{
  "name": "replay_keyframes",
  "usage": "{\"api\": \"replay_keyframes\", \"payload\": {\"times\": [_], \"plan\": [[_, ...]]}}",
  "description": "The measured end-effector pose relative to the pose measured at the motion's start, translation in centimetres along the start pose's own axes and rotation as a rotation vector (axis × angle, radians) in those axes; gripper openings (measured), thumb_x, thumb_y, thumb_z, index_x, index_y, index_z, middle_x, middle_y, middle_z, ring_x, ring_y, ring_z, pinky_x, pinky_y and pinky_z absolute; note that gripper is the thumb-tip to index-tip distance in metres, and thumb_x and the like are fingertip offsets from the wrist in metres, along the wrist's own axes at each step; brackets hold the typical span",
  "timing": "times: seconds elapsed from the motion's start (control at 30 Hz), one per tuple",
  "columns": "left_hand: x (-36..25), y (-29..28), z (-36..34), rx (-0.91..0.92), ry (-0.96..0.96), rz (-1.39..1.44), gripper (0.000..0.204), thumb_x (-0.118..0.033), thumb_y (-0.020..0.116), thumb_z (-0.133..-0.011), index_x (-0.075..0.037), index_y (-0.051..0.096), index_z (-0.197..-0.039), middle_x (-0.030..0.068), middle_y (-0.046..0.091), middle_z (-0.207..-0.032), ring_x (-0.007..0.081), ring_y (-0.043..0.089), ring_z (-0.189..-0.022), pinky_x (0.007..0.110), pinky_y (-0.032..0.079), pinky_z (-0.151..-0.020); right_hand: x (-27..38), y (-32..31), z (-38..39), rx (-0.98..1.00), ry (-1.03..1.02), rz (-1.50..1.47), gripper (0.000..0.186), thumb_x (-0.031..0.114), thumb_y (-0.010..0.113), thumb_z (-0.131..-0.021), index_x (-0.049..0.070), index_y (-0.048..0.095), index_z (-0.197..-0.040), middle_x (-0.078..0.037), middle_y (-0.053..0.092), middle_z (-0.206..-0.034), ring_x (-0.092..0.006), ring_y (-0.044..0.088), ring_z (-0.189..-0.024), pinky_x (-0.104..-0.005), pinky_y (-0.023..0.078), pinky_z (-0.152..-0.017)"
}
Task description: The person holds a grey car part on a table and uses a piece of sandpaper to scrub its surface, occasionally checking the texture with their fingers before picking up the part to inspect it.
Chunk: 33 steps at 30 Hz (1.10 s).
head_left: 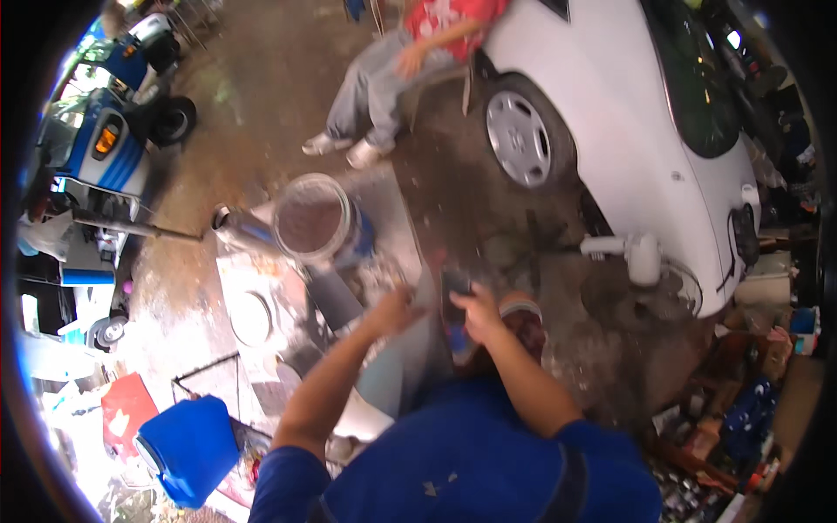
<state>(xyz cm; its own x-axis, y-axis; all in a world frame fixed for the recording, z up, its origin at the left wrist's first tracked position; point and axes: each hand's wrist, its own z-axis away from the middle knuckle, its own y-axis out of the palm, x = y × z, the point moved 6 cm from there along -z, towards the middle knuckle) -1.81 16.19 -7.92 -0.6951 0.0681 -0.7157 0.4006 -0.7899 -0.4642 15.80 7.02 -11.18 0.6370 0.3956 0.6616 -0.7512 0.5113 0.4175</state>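
Observation:
My right hand (480, 315) grips a dark, flat, rectangular thing (455, 286) just past the right edge of the worktable (397, 205); its exact kind is unclear. Over the table's right side, my left hand (394, 312) hovers with its fingers apart and nothing visible in them, slightly blurred. Close to it on the table lies a dark grey rectangular sheet (334, 301). Beyond that stands a large round bucket (290, 240) with greyish-brown contents. A round white lid or dish (251, 319) is on the left part of the table.
A metal cylinder (253, 237) lies beside the bucket. Below my right hand stands an open container (521, 307). To the right are a white car (602, 113) and a white device with a cable (643, 260). A seated person (384, 83) is ahead; a blue-covered object (193, 444) stands lower left.

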Motion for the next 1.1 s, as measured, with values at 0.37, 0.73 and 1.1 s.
{"api": "replay_keyframes", "payload": {"times": [0.37,0.73,1.1], "plan": [[-2.9,-1.4,6.7,-0.405,0.079,0.046,0.027,-0.031,0.069,-0.090,-0.004,0.069,-0.093,0.0238,0.071,-0.094,0.0455,0.069,-0.091,0.054,0.054,-0.081,-1.7,4.7,-1.8,0.220,-0.175,0.117,0.038,-0.002,0.072,-0.088,-0.001,0.066,-0.126,-0.008,0.073,-0.112,-0.0170,0.068,-0.103,-0.0333,0.053,-0.093],[2.2,-1.1,5.6,-0.216,0.144,0.557,0.030,-0.018,0.060,-0.097,0.004,0.072,-0.114,0.0175,0.075,-0.104,0.0230,0.068,-0.097,0.036,0.050,-0.091,5.0,10.7,6.5,0.614,-1.157,1.739,0.073,0.039,0.085,-0.074,0.024,0.063,-0.142,-0.008,0.033,-0.167,-0.0439,0.023,-0.153,-0.0718,0.017,-0.119],[1.2,-1.7,5.7,-0.499,0.219,0.587,0.035,-0.028,0.061,-0.106,0.003,0.073,-0.116,0.0097,0.074,-0.107,0.0164,0.068,-0.099,0.032,0.052,-0.092,4.7,9.1,3.5,0.364,-0.930,1.127,0.030,0.026,0.073,-0.094,0.012,0.074,-0.120,-0.014,0.069,-0.070,-0.0223,0.067,-0.054,-0.0324,0.052,-0.054]]}}
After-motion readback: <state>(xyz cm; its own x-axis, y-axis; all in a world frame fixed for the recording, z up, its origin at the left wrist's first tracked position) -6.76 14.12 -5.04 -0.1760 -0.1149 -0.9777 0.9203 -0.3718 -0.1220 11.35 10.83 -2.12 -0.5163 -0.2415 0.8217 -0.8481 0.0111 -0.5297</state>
